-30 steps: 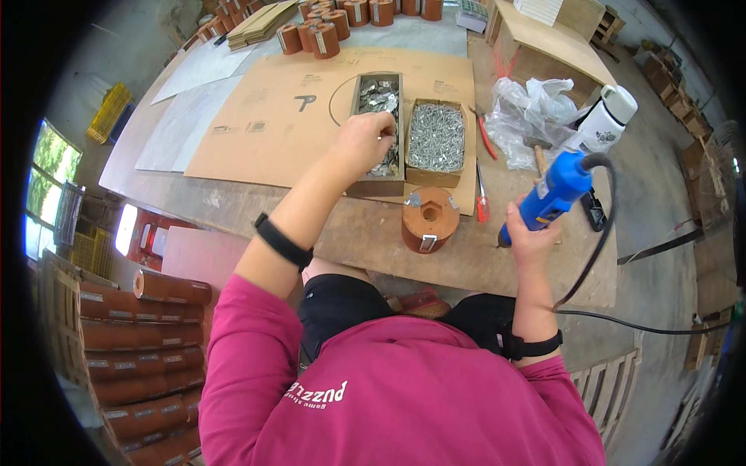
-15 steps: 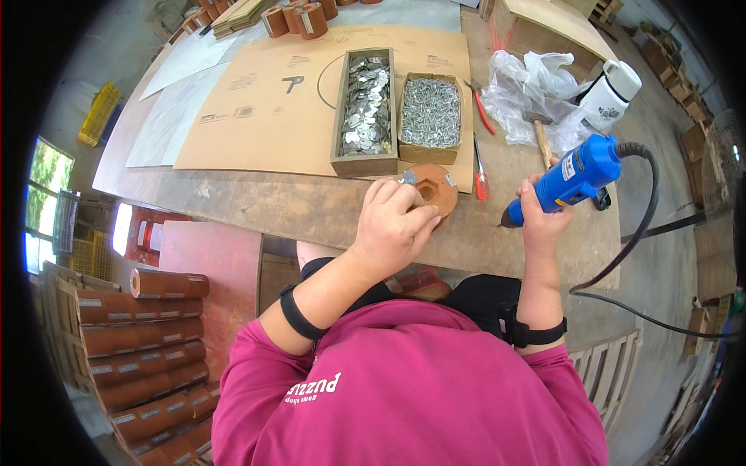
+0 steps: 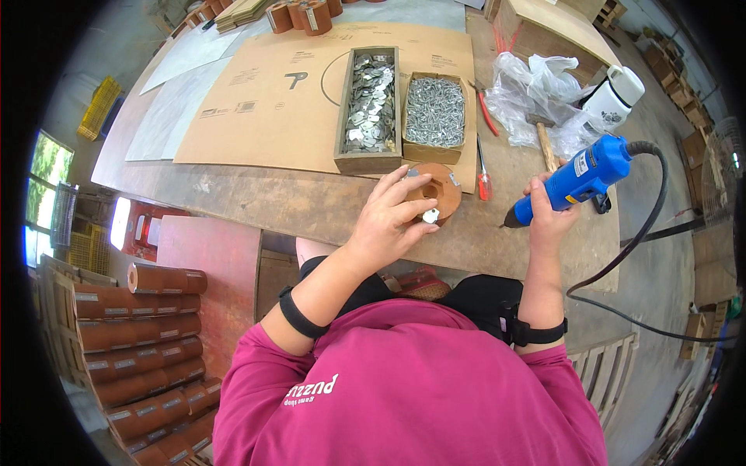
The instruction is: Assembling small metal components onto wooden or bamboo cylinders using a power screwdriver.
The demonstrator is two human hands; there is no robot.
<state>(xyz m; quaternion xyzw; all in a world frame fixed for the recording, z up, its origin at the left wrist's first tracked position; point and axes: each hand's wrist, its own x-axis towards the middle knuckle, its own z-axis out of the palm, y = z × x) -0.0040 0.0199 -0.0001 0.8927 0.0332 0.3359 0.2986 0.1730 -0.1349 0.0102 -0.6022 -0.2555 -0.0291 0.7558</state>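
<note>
My left hand [image 3: 382, 216] pinches a small shiny metal plate [image 3: 431, 217] between thumb and finger, at the near edge of a brown round block [image 3: 448, 196] with a hole in its middle. Its other fingers reach over the block's left side. The block rests on the wooden table, and metal pieces show at its rim. In my right hand [image 3: 550, 217] is a corded blue electric screwdriver [image 3: 584, 175], its dark tip pointing down and left, apart from the block. Just beyond the block stand a wooden box of metal plates [image 3: 369, 109] and a cardboard box of screws [image 3: 435, 113].
A red-handled screwdriver [image 3: 484, 185], red-handled pliers [image 3: 488, 116] and a hammer [image 3: 545, 146] lie to the right. Behind them are plastic bags [image 3: 536, 85] and a white flask [image 3: 614, 97]. Brown cylinders [image 3: 140, 334] are stacked at left. The power cord [image 3: 662, 210] hangs off the right side.
My left hand has opened its upper fingers out over the block, and the metal plate in its pinch now shows. My right hand and the electric screwdriver have shifted slightly right.
</note>
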